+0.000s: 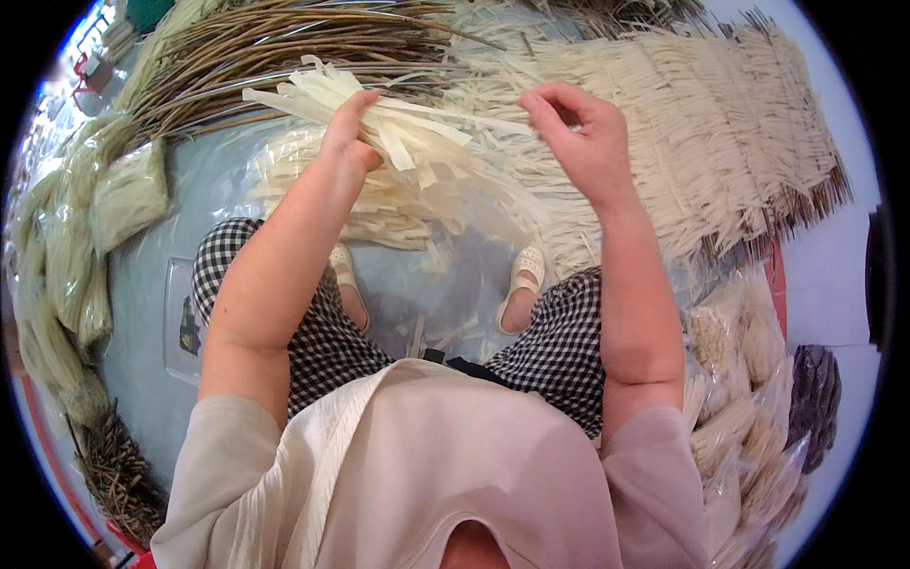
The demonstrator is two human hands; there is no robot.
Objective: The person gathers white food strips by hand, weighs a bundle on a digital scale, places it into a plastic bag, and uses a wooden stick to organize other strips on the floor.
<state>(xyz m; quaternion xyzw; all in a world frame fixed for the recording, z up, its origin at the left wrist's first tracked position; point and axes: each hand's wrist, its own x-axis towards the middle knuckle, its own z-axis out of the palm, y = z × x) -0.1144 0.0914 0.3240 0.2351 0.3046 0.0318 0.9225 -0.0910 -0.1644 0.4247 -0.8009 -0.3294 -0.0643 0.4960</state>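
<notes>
A loose bundle of pale cream, flat strips [417,147] is gripped in my left hand [349,137], its ends fanning out to both sides. My right hand [586,133] is raised to the right of the bundle, thumb and forefinger pinched on the end of a single strip [483,120]. That strip stretches straight across from the bundle to my right fingertips. Below the bundle, more strips lie heaped on the floor [393,226] in front of my feet.
Long brown thin sticks [313,43] are piled at the far left. Rows of strip-covered sticks [682,142] spread over the right side. Plastic-wrapped pale bundles lie at left [71,237] and lower right [749,408]. A clear plastic tray [180,322] sits by my left knee.
</notes>
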